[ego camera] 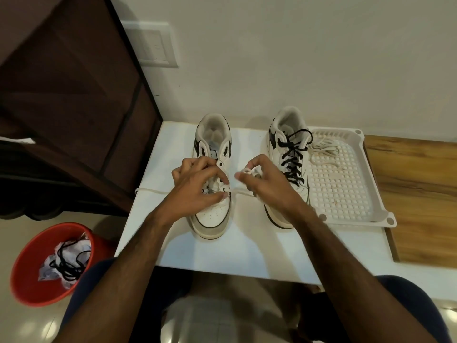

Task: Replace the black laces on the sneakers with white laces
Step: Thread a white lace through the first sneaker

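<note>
Two white sneakers stand on a white table, toes toward me. The left sneaker has no black lace; a white lace runs through its lowest eyelets and trails off to the left. My left hand rests on this sneaker's eyelet area, thumb pressing by the lace. My right hand pinches the lace's other end, bunched in its fingertips. The right sneaker still carries its black lace. A second white lace lies in a white perforated tray.
A red bucket on the floor at lower left holds a black lace and crumpled paper. A dark brown cabinet stands at the left. A wooden surface extends to the right of the tray. The wall is close behind the sneakers.
</note>
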Demonstrator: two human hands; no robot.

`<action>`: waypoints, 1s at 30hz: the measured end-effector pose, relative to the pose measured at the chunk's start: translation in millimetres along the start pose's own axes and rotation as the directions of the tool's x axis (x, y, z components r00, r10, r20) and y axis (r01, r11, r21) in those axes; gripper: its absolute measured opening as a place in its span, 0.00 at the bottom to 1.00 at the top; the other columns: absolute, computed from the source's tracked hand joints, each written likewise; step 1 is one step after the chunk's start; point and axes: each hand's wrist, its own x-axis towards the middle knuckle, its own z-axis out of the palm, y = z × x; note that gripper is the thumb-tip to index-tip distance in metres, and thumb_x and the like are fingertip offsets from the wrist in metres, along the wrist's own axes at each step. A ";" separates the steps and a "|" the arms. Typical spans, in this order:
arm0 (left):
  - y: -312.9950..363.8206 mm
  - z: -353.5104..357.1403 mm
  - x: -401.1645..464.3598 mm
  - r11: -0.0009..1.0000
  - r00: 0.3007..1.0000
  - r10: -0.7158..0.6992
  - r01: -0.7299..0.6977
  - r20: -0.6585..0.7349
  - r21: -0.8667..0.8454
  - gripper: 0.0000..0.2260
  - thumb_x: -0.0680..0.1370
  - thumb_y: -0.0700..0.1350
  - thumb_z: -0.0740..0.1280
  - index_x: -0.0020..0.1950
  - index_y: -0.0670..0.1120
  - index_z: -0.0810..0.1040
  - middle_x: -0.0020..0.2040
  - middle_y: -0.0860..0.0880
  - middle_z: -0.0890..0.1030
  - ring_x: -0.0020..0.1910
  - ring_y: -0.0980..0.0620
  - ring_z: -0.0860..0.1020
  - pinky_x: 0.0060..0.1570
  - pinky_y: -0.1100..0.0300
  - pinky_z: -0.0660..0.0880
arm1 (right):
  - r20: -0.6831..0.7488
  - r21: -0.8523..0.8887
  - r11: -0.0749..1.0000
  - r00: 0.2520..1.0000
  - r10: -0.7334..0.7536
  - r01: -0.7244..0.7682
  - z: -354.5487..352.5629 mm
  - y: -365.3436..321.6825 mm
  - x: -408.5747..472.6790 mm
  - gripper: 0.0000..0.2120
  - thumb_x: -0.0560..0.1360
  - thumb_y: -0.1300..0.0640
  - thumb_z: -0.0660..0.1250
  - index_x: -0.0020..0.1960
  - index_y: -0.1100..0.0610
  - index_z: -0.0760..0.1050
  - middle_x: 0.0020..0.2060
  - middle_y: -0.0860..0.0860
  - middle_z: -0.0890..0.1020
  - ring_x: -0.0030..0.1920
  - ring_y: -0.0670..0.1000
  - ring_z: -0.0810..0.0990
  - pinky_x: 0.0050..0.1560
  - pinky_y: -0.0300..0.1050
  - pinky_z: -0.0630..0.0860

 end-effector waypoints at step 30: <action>-28.0 -47.4 -25.4 0.958 0.971 -0.210 0.228 0.117 -0.175 0.13 0.81 0.49 0.70 0.39 0.45 0.76 0.38 0.52 0.84 0.40 0.59 0.80 0.45 0.60 0.74 | 0.111 -0.360 0.930 0.993 -0.033 0.071 16.5 13.6 6.1 0.17 0.80 0.48 0.67 0.37 0.55 0.70 0.31 0.48 0.75 0.34 0.49 0.72 0.37 0.47 0.66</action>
